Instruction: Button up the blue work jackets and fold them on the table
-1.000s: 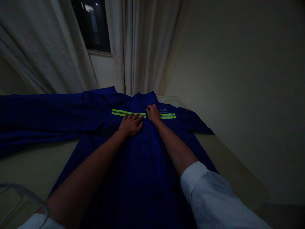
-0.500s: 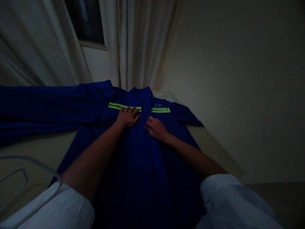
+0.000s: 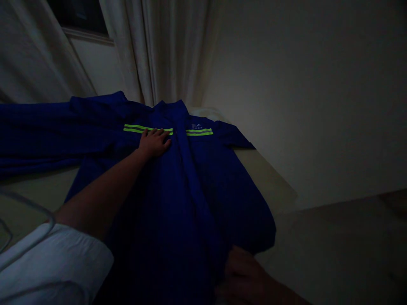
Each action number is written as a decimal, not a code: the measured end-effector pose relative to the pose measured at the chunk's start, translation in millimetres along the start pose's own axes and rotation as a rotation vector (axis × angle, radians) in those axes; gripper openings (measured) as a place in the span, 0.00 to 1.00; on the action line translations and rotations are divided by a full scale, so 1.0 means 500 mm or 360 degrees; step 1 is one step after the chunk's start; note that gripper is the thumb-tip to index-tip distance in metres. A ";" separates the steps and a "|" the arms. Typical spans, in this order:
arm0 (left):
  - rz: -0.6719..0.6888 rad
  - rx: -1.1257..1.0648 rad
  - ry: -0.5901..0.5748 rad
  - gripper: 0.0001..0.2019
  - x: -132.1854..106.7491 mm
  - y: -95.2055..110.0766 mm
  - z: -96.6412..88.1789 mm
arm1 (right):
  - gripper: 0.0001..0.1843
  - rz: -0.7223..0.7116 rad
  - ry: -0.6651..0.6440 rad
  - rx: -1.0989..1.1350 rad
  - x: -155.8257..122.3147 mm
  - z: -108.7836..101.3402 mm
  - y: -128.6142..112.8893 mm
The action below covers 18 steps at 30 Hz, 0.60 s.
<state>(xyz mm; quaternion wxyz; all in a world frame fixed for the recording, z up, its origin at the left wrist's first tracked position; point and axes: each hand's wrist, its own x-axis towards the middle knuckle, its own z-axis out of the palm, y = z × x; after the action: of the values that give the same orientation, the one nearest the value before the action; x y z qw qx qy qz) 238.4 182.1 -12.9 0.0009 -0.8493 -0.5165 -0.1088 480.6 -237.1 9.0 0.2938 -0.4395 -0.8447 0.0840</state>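
Observation:
A dark blue jacket [image 3: 165, 203] with bright yellow-green reflective stripes lies spread face up, collar away from me, its long sleeve stretching left. My left hand [image 3: 154, 142] rests flat on the chest just below the left stripe, fingers spread and touching it. Low at the bottom right, my right hand [image 3: 243, 271] is closed at the jacket's front edge, near the lower end of the placket. It is dark and slightly blurred there, so the exact bit of cloth or zip between the fingers is hidden.
Under the jacket is a pale bed-like surface [image 3: 265, 173], whose edge runs along the right. Curtains [image 3: 178, 51] and a dark window [image 3: 81, 17] stand behind, with a plain wall [image 3: 302, 93] at right. A pale cable [image 3: 28, 203] loops over my left sleeve.
My right hand has travelled from the chest down the front placket to the bottom right. My left hand stays on the chest. The view has shifted, so the jacket sits further left and higher.

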 end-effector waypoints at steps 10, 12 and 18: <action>0.1337 -0.0723 -0.0044 0.28 -0.375 0.273 -0.191 | 0.06 0.0421 0.0449 0.0472 0.078 -0.060 -0.012; 0.1308 -0.0753 -0.0040 0.29 -0.446 0.302 -0.212 | 0.06 0.0431 0.0465 0.0501 0.095 -0.068 -0.009; 0.1249 -0.0624 0.0403 0.10 -0.483 0.299 -0.192 | 0.04 0.0233 0.0458 0.0439 0.114 -0.050 -0.004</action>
<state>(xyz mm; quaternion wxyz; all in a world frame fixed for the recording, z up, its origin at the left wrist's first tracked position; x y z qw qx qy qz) 245.0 -110.6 52.6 -0.0554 -0.9449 -0.1211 -0.2989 468.6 -196.1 54.0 0.4618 -0.4629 -0.7403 0.1562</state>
